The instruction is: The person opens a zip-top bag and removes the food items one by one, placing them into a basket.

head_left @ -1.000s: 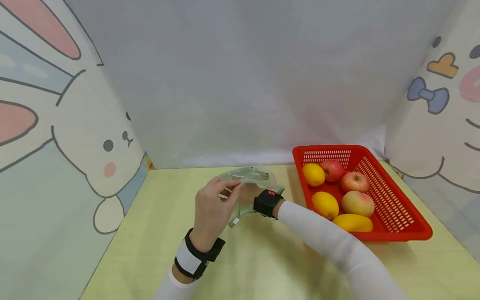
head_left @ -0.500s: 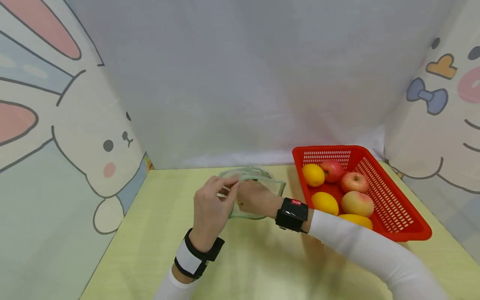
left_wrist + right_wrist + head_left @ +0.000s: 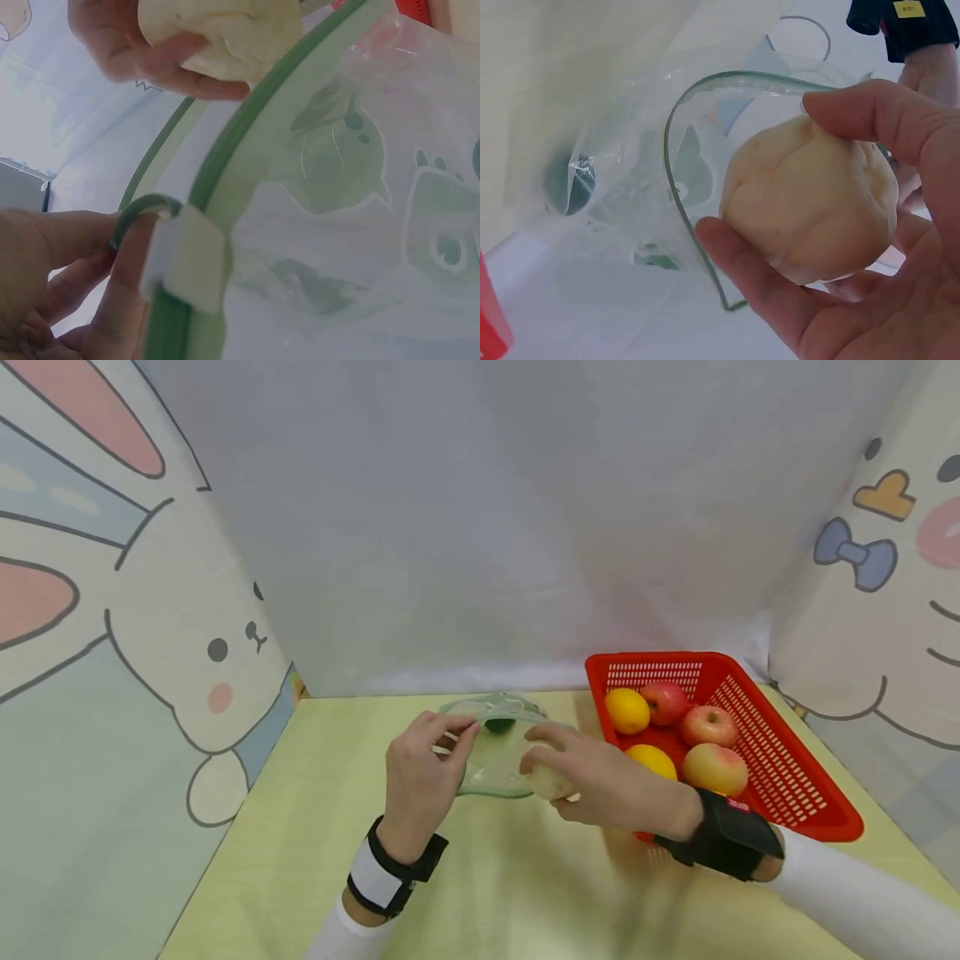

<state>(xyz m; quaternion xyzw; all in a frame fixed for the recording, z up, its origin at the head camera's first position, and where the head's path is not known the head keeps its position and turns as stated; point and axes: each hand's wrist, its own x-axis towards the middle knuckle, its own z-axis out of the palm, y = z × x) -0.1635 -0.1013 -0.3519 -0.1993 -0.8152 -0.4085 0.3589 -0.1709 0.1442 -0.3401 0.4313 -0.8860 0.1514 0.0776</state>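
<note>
A clear zip bag [image 3: 491, 768] with a green rim and green printed shapes is held with its mouth open above the table. My left hand [image 3: 423, 768] pinches the rim at its left end, near a whitish slider [image 3: 187, 259] in the left wrist view. Just outside the mouth, my right hand [image 3: 615, 781] grips a pale cream, lumpy round thing [image 3: 810, 202] between thumb and fingers. It overlaps the bag's right edge in the head view; its exact kind is unclear. Dark green [image 3: 498, 725] shows at the bag's far end; whether it is print or contents, I cannot tell.
A red perforated basket [image 3: 806, 777] stands to the right, holding lemons [image 3: 627, 710], apples [image 3: 710, 724] and a peach [image 3: 716, 768]. My right forearm crosses its near corner. Printed cloth walls enclose the pale yellow table [image 3: 315, 752] at the back and sides.
My right hand has drawn back to the right, out of the bag's mouth, and the pale round thing now shows in its grip. The left hand has stayed at the rim.
</note>
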